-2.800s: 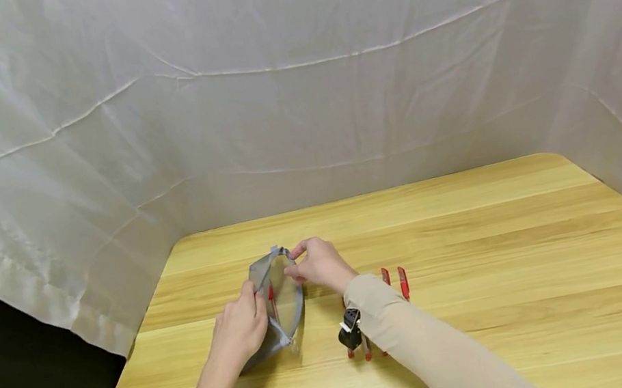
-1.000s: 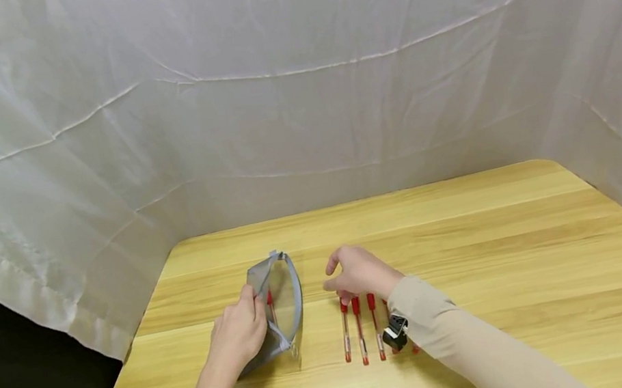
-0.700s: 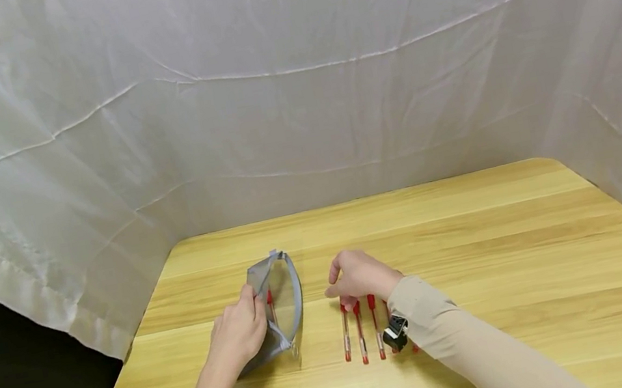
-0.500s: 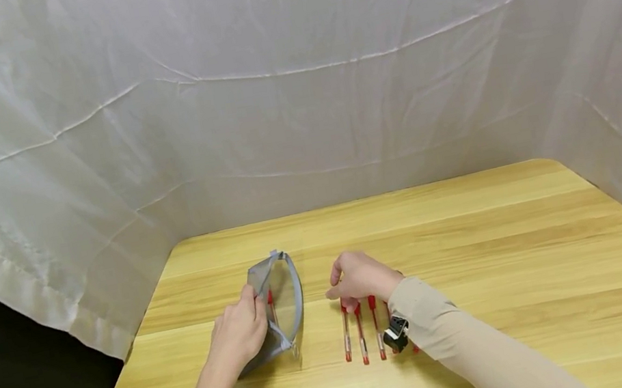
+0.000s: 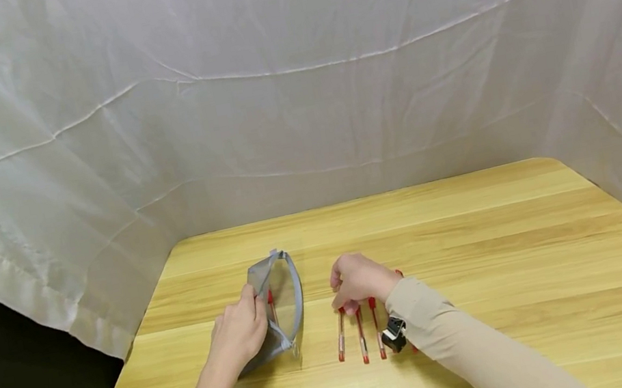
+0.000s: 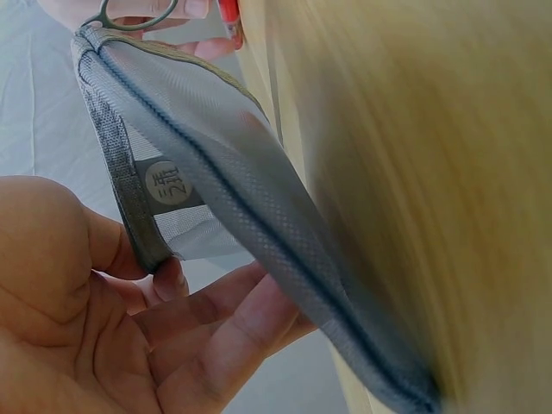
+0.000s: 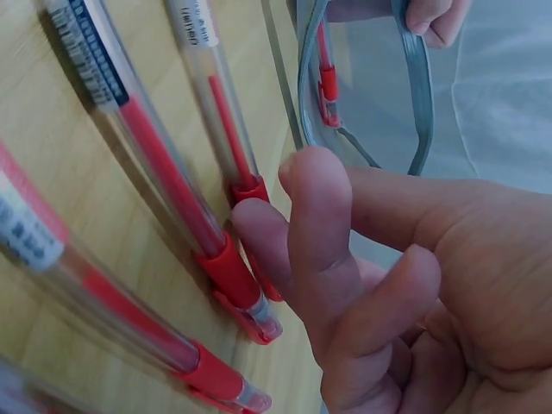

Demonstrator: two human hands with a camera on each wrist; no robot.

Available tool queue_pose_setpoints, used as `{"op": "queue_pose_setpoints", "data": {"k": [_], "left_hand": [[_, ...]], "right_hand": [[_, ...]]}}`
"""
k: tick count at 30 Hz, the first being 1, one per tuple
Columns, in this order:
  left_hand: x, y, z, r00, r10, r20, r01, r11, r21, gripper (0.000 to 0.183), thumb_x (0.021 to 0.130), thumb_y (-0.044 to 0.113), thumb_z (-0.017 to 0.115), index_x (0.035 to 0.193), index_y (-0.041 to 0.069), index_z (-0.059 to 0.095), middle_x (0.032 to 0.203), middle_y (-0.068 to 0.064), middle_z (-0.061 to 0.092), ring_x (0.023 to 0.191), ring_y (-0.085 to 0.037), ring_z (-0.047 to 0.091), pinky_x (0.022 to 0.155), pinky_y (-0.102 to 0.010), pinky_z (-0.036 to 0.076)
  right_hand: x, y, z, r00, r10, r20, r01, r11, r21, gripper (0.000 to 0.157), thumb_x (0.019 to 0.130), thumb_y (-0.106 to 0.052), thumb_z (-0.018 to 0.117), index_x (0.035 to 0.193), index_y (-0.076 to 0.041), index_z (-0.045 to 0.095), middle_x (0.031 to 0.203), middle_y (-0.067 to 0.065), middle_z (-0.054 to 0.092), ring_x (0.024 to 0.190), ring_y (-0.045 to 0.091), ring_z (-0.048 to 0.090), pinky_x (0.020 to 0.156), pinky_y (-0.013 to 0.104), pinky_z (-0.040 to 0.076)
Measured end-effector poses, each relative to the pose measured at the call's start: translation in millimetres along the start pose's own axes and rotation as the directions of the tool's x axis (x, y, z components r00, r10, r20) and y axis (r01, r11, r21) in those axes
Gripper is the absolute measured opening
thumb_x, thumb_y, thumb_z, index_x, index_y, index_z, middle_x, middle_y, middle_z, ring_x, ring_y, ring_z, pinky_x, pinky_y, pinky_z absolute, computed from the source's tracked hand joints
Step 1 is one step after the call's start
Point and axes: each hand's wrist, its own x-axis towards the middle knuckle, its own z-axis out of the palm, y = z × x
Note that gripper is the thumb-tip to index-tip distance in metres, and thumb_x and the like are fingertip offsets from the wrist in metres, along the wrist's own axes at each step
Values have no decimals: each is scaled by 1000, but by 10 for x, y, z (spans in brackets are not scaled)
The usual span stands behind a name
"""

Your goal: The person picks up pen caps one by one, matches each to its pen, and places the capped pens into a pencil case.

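Note:
In the head view my left hand [image 5: 238,331] holds the near side of a grey mesh zip pouch [image 5: 296,297]. The left wrist view shows thumb and fingers pinching the rim of the pouch [image 6: 142,220], whose mouth gapes to the right. A red-capped pen [image 5: 271,301] is inside. To the right, my right hand [image 5: 360,277] has its fingertips around the cap of the leftmost clear-barrelled red pen [image 5: 340,338], which lies slanted. In the right wrist view, fingers partly cover that pen's cap [image 7: 250,187].
Several more red pens lie in a row beside it, including one pen [image 5: 363,341] and another pen [image 5: 379,334]; the right wrist and sleeve partly cover the rest. Pale curtains [image 5: 334,113] stand behind the wooden table [image 5: 483,247].
My right hand has come away from the pouch mouth to the row of pens and lowered. The leftmost pen has tilted, its lower end shifting left. My left hand stays on the pouch.

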Motion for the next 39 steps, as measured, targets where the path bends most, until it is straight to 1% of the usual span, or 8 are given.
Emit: {"op": "queue_pose_setpoints", "data": {"k": [6, 14, 20, 25, 31, 33, 36, 39], "left_hand": [[4, 7, -3, 1000, 5, -4, -5, 1000, 2, 20, 113, 21, 39, 100, 10, 50, 67, -9, 51, 57, -25, 50, 52, -36, 38], [1, 8, -8, 1000, 6, -7, -6, 1000, 0, 19, 113, 21, 39, 100, 11, 49, 67, -9, 51, 57, -25, 50, 52, -36, 37], [0, 6, -3, 1000, 7, -7, -7, 1000, -2, 20, 113, 21, 39, 100, 10, 50, 66, -8, 50, 56, -24, 50, 51, -36, 37], [-1, 3, -2, 1000, 7, -7, -7, 1000, 1, 20, 113, 21, 40, 100, 10, 50, 66, -8, 50, 56, -25, 50, 51, -36, 37], [-6, 2, -4, 1000, 14, -9, -14, 1000, 2, 20, 113, 21, 40, 101, 10, 50, 65, -7, 49, 55, -24, 49, 50, -35, 36], [-6, 5, -6, 1000, 15, -10, -15, 1000, 1, 19, 113, 21, 40, 101, 10, 50, 65, -7, 50, 54, -24, 49, 50, -35, 36], [-7, 8, -8, 1000, 13, -8, -13, 1000, -1, 19, 113, 21, 40, 101, 9, 50, 65, -8, 50, 54, -23, 49, 50, -35, 36], [-6, 11, -9, 1000, 12, -9, -12, 1000, 2, 19, 113, 21, 40, 101, 9, 50, 65, -8, 50, 55, -24, 49, 50, -35, 36]], "right_hand": [[27, -27, 52, 999, -20, -34, 19, 1000, -23, 25, 87, 3, 85, 105, 2, 67, 72, 9, 72, 50, 11, 65, 54, 24, 56], [77, -62, 110, 996, -24, -82, 16, 995, -98, 26, 86, -2, 88, 103, 1, 68, 65, 7, 72, 52, 16, 71, 52, 22, 48], [105, -73, 153, 994, -45, -103, 34, 993, -109, 37, 85, -3, 89, 113, 2, 65, 66, 5, 71, 56, 19, 73, 55, 23, 49], [122, -72, 184, 991, -51, -123, 36, 991, -127, 53, 85, -6, 90, 129, 3, 62, 65, 4, 71, 56, 19, 74, 63, 24, 52], [134, -85, 218, 989, -54, -139, 35, 990, -137, 55, 86, -10, 91, 131, 4, 62, 66, 4, 71, 57, 18, 73, 78, 30, 58], [141, -87, 230, 988, -56, -146, 35, 989, -144, 56, 86, -11, 91, 131, 4, 62, 66, 3, 71, 56, 18, 73, 80, 33, 59], [156, -89, 250, 986, -53, -161, 28, 987, -155, 62, 85, -13, 92, 135, 6, 60, 65, 4, 71, 56, 18, 72, 75, 31, 57], [176, -89, 266, 985, -43, -170, 13, 985, -173, 52, 85, -15, 93, 124, 6, 66, 63, 5, 72, 55, 18, 71, 64, 29, 48]]}}
